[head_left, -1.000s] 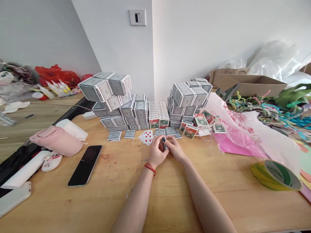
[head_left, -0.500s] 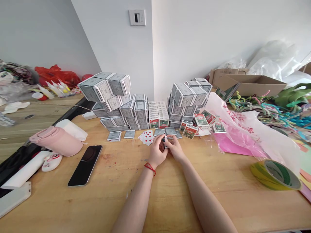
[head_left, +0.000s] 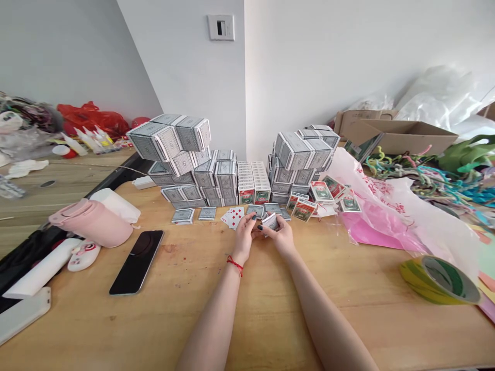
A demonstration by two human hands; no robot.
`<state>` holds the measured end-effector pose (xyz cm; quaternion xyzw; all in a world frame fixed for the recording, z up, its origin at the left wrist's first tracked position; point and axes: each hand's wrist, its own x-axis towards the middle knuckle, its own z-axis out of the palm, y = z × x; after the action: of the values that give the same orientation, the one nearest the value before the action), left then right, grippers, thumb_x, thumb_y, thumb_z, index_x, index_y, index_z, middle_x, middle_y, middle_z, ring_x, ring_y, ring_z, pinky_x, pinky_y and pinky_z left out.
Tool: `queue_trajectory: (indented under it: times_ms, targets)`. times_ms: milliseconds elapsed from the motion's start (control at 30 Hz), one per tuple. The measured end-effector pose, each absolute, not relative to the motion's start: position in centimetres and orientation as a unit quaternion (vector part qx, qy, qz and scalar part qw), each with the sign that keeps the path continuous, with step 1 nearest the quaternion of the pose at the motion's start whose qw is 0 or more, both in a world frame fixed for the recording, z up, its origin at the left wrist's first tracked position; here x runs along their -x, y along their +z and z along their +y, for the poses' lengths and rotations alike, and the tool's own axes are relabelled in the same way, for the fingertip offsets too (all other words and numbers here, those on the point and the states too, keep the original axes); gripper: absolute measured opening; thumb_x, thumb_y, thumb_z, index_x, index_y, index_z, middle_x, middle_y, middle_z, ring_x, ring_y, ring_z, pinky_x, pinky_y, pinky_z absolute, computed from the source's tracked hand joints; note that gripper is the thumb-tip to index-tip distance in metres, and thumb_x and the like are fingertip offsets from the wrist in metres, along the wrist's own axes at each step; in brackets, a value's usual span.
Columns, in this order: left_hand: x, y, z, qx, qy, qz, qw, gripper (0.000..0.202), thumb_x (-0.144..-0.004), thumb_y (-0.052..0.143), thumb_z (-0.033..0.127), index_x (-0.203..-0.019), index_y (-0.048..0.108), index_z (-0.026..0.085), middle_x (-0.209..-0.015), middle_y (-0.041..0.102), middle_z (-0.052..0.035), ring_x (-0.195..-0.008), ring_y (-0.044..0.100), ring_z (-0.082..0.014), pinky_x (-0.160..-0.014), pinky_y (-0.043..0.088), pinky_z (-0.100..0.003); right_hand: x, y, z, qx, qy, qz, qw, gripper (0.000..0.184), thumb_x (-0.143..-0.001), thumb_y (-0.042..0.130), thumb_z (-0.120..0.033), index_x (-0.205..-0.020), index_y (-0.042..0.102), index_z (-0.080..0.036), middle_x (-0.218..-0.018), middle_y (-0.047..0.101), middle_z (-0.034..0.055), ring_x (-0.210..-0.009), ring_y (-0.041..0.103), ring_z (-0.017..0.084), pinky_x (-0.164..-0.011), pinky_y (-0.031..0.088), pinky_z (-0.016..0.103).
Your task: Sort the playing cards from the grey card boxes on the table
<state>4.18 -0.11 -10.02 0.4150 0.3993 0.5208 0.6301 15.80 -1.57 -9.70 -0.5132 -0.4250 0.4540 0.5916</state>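
My right hand (head_left: 282, 234) is closed round a small deck of playing cards (head_left: 270, 221), held just above the wooden table (head_left: 270, 309). My left hand (head_left: 246, 234), with a red string at the wrist, has its fingers curled beside the deck and touches its left edge. Just beyond the hands lie face-up red cards (head_left: 233, 217) and several small grey-backed decks (head_left: 255, 210). Behind them stand tall stacks of grey-backed decks (head_left: 185, 154) on the left and more stacks (head_left: 301, 154) on the right, with boxed decks (head_left: 253, 183) between.
A black phone (head_left: 136, 261), a pink bottle (head_left: 91, 222) and white rolls lie at the left. A pink plastic bag (head_left: 379, 216) and a green-yellow tape roll (head_left: 441, 280) lie at the right. A cardboard box (head_left: 398, 135) and coloured cords sit at the back right.
Both hands have moved a little forward, away from me. The deck has turned in my right hand and now shows its patterned back, and my left fingers have loosened from it.
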Motion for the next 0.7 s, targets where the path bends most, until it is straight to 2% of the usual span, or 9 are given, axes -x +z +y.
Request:
queue_trajectory:
  times_ms: [167,367,700]
  targets:
    - [-4.0,-10.2,0.3,-0.37,0.471,0.401,0.693,0.039,-0.072,0.059,0.039,-0.103,0.049,0.019,-0.086,0.057,-0.002,-0.073,0.06,-0.0131,-0.066,0.054,-0.033,-15.8,-9.7,-1.8,0.505,0.428,-0.443,0.604,0.053,-0.049,0.074,-0.026,-0.099,0.057,-0.022,-0.09,0.062,0.0015,-0.079,0.057,0.02,-0.071,0.044,0.031]
    - [-2.9,-9.6,0.2,-0.35,0.382,0.311,0.797,0.032,-0.073,0.06,0.036,-0.098,0.052,0.017,-0.091,0.061,-0.0061,-0.076,0.063,-0.0151,-0.076,0.052,-0.04,-15.7,-9.8,-1.9,0.497,0.42,-0.472,0.595,0.055,-0.048,0.074,-0.024,-0.1,0.056,-0.023,-0.094,0.06,0.0021,-0.083,0.055,0.021,-0.075,0.043,0.031]
    - [-1.7,-9.2,0.4,-0.338,0.339,0.265,0.837,0.029,-0.07,0.065,0.027,-0.095,0.058,0.014,-0.096,0.064,-0.0093,-0.085,0.062,-0.019,-0.085,0.049,-0.042,-15.6,-10.5,-2.1,0.514,0.378,-0.521,0.567,0.05,-0.053,0.072,-0.025,-0.102,0.057,-0.023,-0.093,0.06,0.0019,-0.086,0.054,0.021,-0.079,0.041,0.034]
